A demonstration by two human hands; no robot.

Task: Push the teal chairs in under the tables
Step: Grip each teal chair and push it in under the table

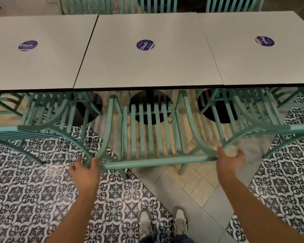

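A teal slatted chair [153, 130] stands in front of me with its seat partly under the middle grey table [147, 67]. My left hand [85, 174] grips the left end of its top rail. My right hand [231, 158] is at the rail's right end, fingers loosely curled around the corner and blurred. Two more teal chairs flank it, one on the left [47, 127] and one on the right [253, 125], both tucked partly under their tables.
Three grey tables stand in a row, each with a round purple sticker [145, 44]. Black round table bases [150, 106] sit on the floor beneath. More teal chairs [88, 6] line the far side. My shoes [162, 223] stand on patterned tile.
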